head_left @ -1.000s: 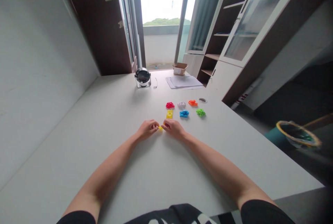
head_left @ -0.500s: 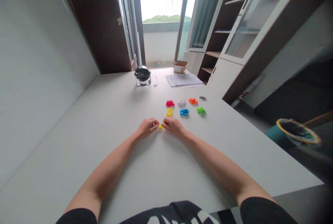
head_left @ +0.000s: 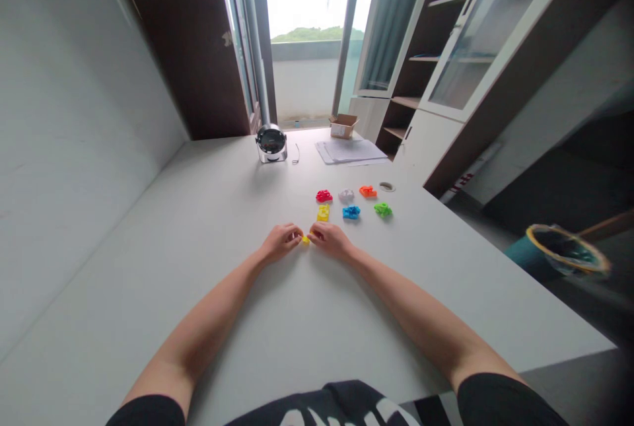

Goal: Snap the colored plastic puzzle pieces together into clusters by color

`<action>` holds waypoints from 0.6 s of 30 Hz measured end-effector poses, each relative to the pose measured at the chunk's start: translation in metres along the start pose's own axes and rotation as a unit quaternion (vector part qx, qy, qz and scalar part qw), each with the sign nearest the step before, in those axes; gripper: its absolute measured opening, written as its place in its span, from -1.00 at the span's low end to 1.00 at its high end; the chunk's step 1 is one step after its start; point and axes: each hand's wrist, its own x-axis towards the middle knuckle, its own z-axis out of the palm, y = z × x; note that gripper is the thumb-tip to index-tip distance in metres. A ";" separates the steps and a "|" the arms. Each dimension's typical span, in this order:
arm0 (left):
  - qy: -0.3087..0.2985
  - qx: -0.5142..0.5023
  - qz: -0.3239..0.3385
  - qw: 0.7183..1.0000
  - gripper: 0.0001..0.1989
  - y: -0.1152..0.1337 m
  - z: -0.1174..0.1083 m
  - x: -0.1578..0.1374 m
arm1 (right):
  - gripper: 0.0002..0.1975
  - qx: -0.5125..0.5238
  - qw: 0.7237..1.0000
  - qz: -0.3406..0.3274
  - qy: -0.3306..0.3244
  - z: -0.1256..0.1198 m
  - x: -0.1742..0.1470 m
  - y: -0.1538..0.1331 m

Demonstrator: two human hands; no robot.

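Observation:
Between my fingertips, low over the white table (head_left: 212,214), is a small yellow plastic piece (head_left: 306,240). My left hand (head_left: 282,242) pinches it from the left, fingers curled. From the other side my right hand (head_left: 331,240) closes on it too; its fingers partly hide the piece. Just beyond my right hand lies a yellow cluster of pieces (head_left: 323,213). Farther off are a blue cluster (head_left: 351,213) and a green cluster (head_left: 383,210). Behind these sit a red cluster (head_left: 323,196), a whitish cluster (head_left: 346,195) and an orange cluster (head_left: 367,191).
A round black-and-silver device (head_left: 271,142) stands at the table's far side. Papers (head_left: 354,151) and an open cardboard box (head_left: 343,127) are at the back. A round hole (head_left: 387,187) lies near the right edge. A bin (head_left: 539,254) stands on the floor to the right.

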 end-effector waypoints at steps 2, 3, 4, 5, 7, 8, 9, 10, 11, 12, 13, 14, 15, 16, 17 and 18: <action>0.000 0.000 0.002 1.000 -0.83 0.000 0.000 0.000 | -0.83 0.000 1.000 -0.003 0.000 0.000 0.000 0.000; 0.000 0.000 0.003 1.000 -0.83 0.000 0.000 0.000 | -0.83 0.000 1.000 -0.004 0.001 0.000 0.000 0.000; -0.002 0.001 0.004 1.000 -0.83 0.000 0.000 0.000 | -0.83 0.000 1.000 -0.005 0.001 0.000 0.000 0.000; -0.003 0.002 0.005 1.000 -0.83 -0.001 0.000 0.000 | -0.83 0.000 1.000 -0.005 0.001 0.000 0.000 -0.001; -0.005 0.003 0.004 1.000 -0.83 0.000 0.000 0.000 | -0.83 0.000 1.000 -0.006 0.000 -0.001 0.000 -0.002; -0.005 0.003 0.002 1.000 -0.83 0.000 0.000 0.000 | -0.83 0.000 1.000 -0.006 0.001 -0.001 0.000 -0.002; -0.005 0.004 0.000 1.000 -0.83 0.000 -0.001 0.000 | -0.83 -0.001 1.000 -0.007 0.000 -0.002 0.000 -0.003; -0.005 0.004 -0.001 1.000 -0.83 0.001 -0.001 0.000 | -0.83 -0.001 1.000 -0.007 0.000 -0.002 0.000 -0.003; -0.005 0.004 -0.002 1.000 -0.83 0.001 -0.001 0.000 | -0.83 -0.001 1.000 -0.007 0.000 -0.002 0.000 -0.003; -0.005 0.003 -0.002 1.000 -0.83 0.001 -0.001 0.000 | -0.83 -0.001 1.000 -0.008 0.000 -0.002 0.000 -0.003; -0.005 0.002 0.000 1.000 -0.83 0.002 -0.002 0.000 | -0.83 -0.001 1.000 -0.009 0.000 -0.002 0.000 -0.003; -0.006 0.002 0.003 1.000 -0.83 0.002 -0.002 0.000 | -0.84 -0.001 1.000 -0.008 0.000 -0.001 0.000 -0.003; -0.006 0.001 0.005 1.000 -0.83 0.002 -0.002 0.000 | -0.84 -0.001 1.000 -0.007 0.000 -0.001 0.000 -0.003; -0.006 0.002 0.007 1.000 -0.83 0.002 -0.002 0.000 | -0.84 0.000 1.000 -0.005 0.000 -0.001 0.000 -0.003; -0.006 0.002 0.008 1.000 -0.83 0.002 -0.002 0.000 | -0.84 0.001 1.000 -0.002 0.000 -0.001 0.000 -0.003; -0.006 0.003 0.008 1.000 -0.83 0.001 -0.002 0.000 | -0.85 0.001 1.000 0.000 0.000 -0.002 0.001 -0.003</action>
